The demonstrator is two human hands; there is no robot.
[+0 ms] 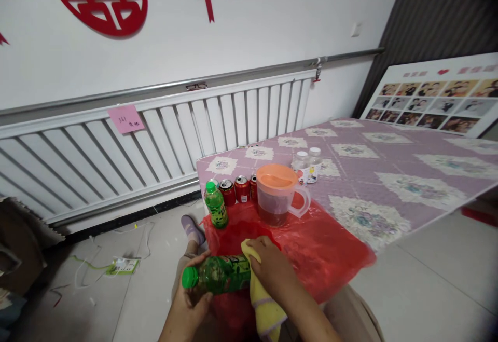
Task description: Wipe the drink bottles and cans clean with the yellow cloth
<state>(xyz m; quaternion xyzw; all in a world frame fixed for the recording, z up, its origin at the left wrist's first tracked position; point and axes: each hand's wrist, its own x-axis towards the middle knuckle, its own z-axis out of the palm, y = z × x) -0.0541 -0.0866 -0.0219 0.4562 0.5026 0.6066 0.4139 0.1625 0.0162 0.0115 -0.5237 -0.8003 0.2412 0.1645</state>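
A green plastic drink bottle (220, 275) lies sideways above my lap, its green cap pointing left. My left hand (193, 300) grips it around the neck and shoulder end. In my right hand (268, 261) is a yellow cloth (264, 300), pressed against the base end of the bottle. Part of the cloth hangs down below my fingers. A red plastic sheet (311, 248) spreads beneath, over the table corner and towards my lap. Just beyond stand a second green bottle (217, 207), upright, and a clear pitcher (274, 204) with an orange lid and some brownish liquid inside.
Several red drink cans (241, 190) stand in a row behind the pitcher, with two small clear jars (307, 165) to the right. A patterned cloth covers the table (350, 171). A white radiator (163, 145) runs along the wall. A power strip (122, 266) and cables lie on the floor.
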